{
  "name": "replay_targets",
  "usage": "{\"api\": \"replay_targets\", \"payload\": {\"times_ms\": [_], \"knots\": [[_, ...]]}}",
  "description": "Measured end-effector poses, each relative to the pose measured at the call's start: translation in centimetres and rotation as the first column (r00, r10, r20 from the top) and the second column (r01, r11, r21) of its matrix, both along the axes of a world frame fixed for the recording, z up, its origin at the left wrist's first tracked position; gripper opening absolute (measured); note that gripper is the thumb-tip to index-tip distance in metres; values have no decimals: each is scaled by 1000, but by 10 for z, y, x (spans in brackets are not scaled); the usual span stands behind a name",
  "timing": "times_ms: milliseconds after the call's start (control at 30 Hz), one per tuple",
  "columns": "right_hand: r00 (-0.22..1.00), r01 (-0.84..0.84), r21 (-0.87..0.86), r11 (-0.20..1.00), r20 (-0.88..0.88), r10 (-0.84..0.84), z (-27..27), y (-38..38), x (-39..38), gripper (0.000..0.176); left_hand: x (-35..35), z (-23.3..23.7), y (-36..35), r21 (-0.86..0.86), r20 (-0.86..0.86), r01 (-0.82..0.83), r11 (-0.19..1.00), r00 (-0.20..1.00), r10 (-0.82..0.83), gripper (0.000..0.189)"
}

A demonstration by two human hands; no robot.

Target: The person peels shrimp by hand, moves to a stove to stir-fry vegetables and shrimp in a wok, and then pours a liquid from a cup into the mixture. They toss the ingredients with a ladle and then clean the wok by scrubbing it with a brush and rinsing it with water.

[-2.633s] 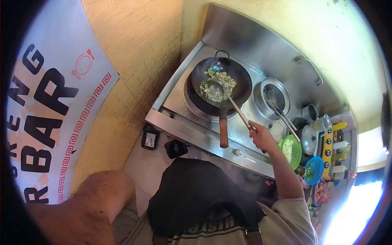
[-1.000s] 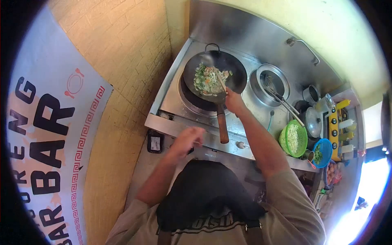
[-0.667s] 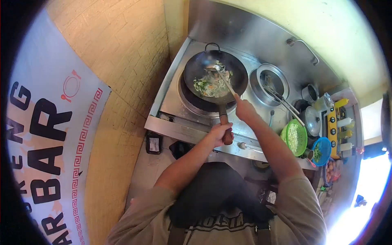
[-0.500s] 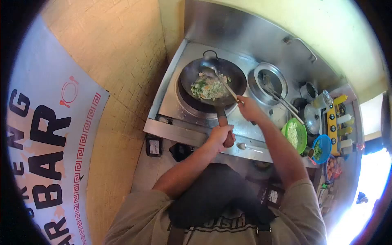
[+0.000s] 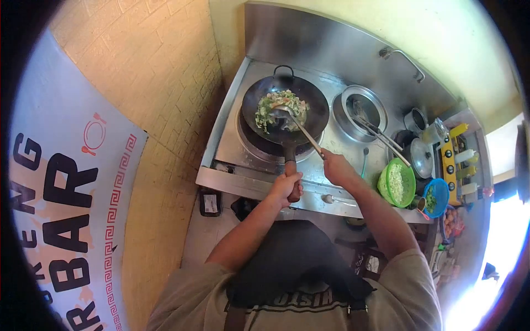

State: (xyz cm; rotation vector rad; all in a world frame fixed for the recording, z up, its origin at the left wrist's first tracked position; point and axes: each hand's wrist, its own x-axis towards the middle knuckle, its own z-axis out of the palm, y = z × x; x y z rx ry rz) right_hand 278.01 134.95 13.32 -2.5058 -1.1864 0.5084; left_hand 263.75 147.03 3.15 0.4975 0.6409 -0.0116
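Observation:
My left hand [image 5: 285, 187] is wrapped round the wooden handle [image 5: 291, 167] of a dark wok [image 5: 316, 105], which sits over the left burner. In my right hand [image 5: 338, 167] is the long handle of a wok ladle [image 5: 305, 132]. The ladle's bowl rests among chopped vegetables [image 5: 295, 101], green with pale and orange bits, in the wok. Its bowl partly covers the food beneath it.
Right of the wok, a metal pot [image 5: 345, 119] holds long-handled utensils. Farther right are a green basket [image 5: 409, 182] of shredded pale vegetable, a blue basket [image 5: 445, 193] with greens, a lidded pot [image 5: 422, 158] and squeeze bottles [image 5: 468, 157]. A brick wall [image 5: 165, 110] borders the left side.
The wok's handle end has swung slightly left with my left hand. The ladle bowl has come down toward me into the food, and the vegetables now lie higher up the wok's far side.

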Motion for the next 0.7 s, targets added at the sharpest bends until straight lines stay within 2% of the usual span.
{"api": "replay_targets", "payload": {"times_ms": [33,67,100,133,233,333,367,467,500,600,667,700], "knots": [[998,-11,116,993,-57,18,1,3,0,46,-4,-4,3,13,-4,-3,1000,1000,3,18],[960,105,109,989,-270,-72,3,0,-2,46,-8,-9,4,23,-13,-2,1000,1000,3,18],[869,218,76,973,-469,-158,32,2,-15,47,-9,-9,6,15,-23,-2,1000,1000,2,19],[728,323,18,946,-644,-236,48,3,-24,47,-9,-9,7,7,-33,2,1000,999,-1,20],[493,411,-21,912,-836,-241,48,1,-32,46,-9,-12,8,-27,-48,0,1000,999,-2,20],[807,202,-17,979,-564,-176,33,22,-41,44,-6,-9,6,-33,-62,-26,999,998,24,21],[992,6,132,991,-126,11,-30,28,-23,42,-6,-8,5,-27,-68,-39,999,997,37,21],[990,103,51,993,-102,-97,-17,47,-3,41,-3,-10,2,-60,-51,-43,997,998,40,22],[999,-13,230,973,39,4,-49,36,18,41,-2,-8,2,-63,-39,-49,997,998,46,20],[929,216,-38,976,-299,-218,54,11,1,34,-2,-6,-3,-94,-3,-52,994,999,52,18],[915,176,-153,973,-338,-219,86,-13,3,31,-1,-9,-4,-124,34,-45,991,998,50,18],[961,86,-148,985,-249,-121,85,-25,6,32,-1,-10,-4,-138,40,-32,990,998,38,18]]}}
